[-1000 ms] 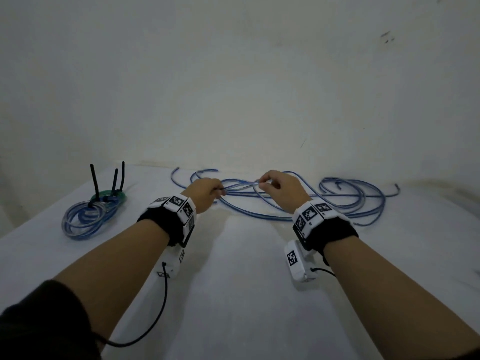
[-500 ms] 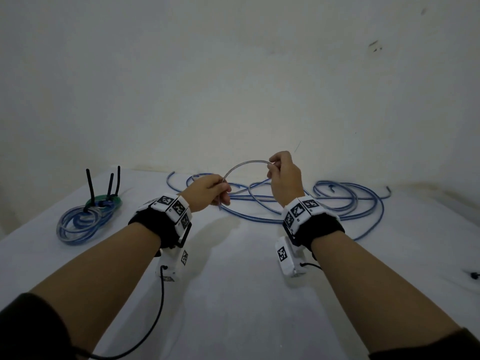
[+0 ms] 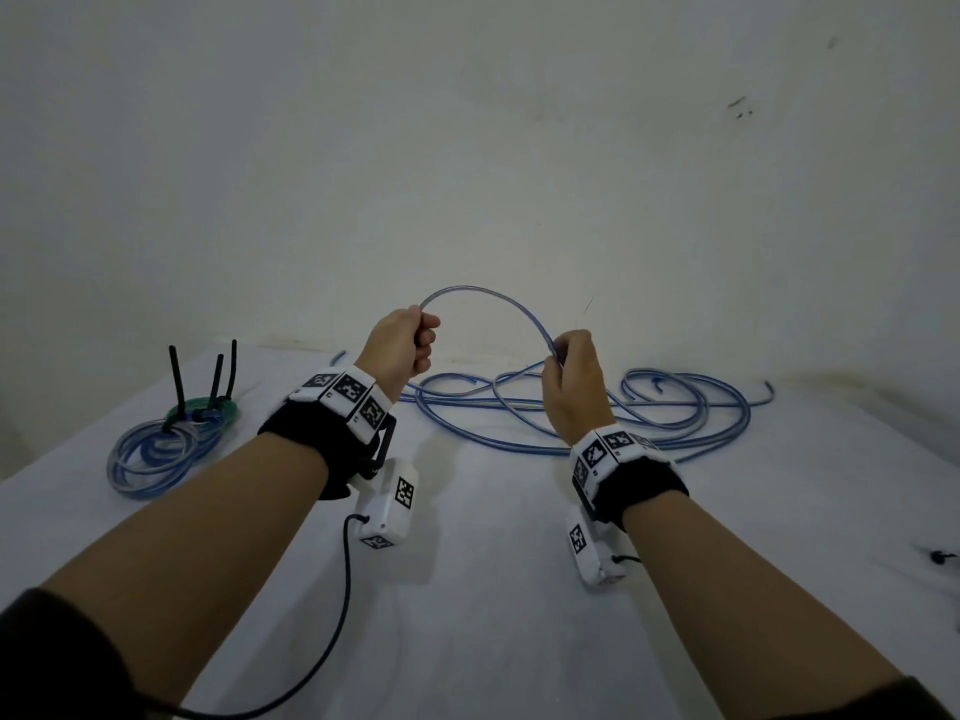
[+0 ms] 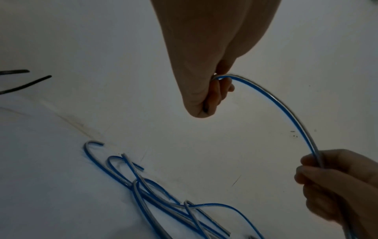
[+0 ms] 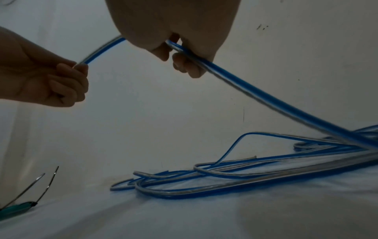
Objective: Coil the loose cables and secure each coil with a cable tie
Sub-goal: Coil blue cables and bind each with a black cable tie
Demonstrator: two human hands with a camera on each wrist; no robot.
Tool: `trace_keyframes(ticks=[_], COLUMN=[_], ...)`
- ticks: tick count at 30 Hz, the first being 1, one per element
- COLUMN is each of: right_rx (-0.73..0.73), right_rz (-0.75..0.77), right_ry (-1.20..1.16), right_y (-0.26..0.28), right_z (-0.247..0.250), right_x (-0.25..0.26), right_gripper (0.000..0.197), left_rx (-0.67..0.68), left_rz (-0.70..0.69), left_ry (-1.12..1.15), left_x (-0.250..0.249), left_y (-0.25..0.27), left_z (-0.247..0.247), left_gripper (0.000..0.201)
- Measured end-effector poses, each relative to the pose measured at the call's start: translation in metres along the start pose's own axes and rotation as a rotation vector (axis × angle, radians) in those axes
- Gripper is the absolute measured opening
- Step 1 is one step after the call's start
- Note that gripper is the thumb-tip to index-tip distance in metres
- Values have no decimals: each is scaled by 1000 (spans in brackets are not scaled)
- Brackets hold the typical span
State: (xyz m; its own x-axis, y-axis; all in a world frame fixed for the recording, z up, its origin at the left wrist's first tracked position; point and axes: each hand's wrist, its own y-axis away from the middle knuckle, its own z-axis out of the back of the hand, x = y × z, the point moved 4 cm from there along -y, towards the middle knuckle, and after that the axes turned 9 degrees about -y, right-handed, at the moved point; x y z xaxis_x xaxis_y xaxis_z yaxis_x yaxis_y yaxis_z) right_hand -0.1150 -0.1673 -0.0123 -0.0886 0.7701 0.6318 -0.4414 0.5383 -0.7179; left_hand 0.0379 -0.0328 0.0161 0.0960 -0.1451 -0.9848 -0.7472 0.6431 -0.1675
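Nearest: both forearms reach over the white bench [image 3: 467,641], each with a black wrist strap and white tagged camera box. A black lead hangs from the left box.

Left hand [image 3: 400,348] is a closed fist, grip tight around the cable [image 3: 483,296] near its end; in the left wrist view the fingers [image 4: 219,90] curl round it. Right hand [image 3: 571,387] has a pinching grip on the same cable further along, thumb and fingers [image 5: 184,63] closed on it. Between the hands the cable arcs upward in a half loop, off the bench. From the right hand it runs down into the pile.

Versus 0.5 s ago: both hands are higher. The left hand has risen from low over the bench to about level with the right one. The hands are further apart and the arc is wider and taller. A second ago the span between them was nearly straight and low.

Behind the hands: the loose cables [image 3: 649,423], blue and clear, lie tangled on the bench near the wall, some ends curling free. The pile looks unchanged.

Far left: a finished coil [image 3: 156,449] lies flat on the bench, bound with black ties [image 3: 179,387] whose tails stick up, next to a green coil [image 3: 208,407]; it is hard to tell if they touch. Same place as before.

Far right edge: a small dark object [image 3: 937,556], too small to identify.
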Motion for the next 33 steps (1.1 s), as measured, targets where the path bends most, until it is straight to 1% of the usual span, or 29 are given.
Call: trace_keyframes(ticks=[1,3,5,6,7,9,11,13,15,16,18,21,24,27,30,33], right_rx=[-28,-86,-129,-118,-78,36,175,264,285,300,377,483,531,512,373,241], right_rz=[33,67,49,3,-62,-161,-191,-189,-209,-206,-176,-117,-60,68,199,320], right_ry=[12,62,184,237,264,241,205,166,73,22,-42,-82,-54,39,237,440], right_y=[-1,-5,-9,-11,-12,-14,-14,-14,-11,-9,-6,-5,-5,-3,-4,-3], right_z=[1,3,5,5,3,-5,-18,-29,-34,-35,-37,-37,-34,-34,-30,-27], right_x=[1,1,-1,-2,-3,-3,1,5,13,17,25,38,44,47,43,40], right_gripper=[6,9,16,20,24,29,35,33,23,18,14,14,13,13,7,7], left_rx=[-7,-1,33,53,73,111,137,119,79,62,42,52,61,81,88,131], left_rz=[-18,-40,-67,-96,-132,-192,-226,-298,-408,-457,-529,-581,-601,-595,-531,-450], left_ry=[-29,-26,19,25,6,-63,-117,-202,-285,-311,-407,-716,-946,-1065,-1120,-1045], left_x=[-1,-3,-6,-8,-11,-13,-14,-16,-17,-17,-14,-6,1,1,1,1], left_y=[0,1,4,6,8,10,11,11,13,14,14,11,9,12,11,13], left_z=[0,1,0,-2,-5,-13,-21,-27,-29,-29,-28,-22,-18,-17,-12,-8], left_gripper=[33,32,29,28,27,28,31,32,28,25,19,17,19,21,23,26])
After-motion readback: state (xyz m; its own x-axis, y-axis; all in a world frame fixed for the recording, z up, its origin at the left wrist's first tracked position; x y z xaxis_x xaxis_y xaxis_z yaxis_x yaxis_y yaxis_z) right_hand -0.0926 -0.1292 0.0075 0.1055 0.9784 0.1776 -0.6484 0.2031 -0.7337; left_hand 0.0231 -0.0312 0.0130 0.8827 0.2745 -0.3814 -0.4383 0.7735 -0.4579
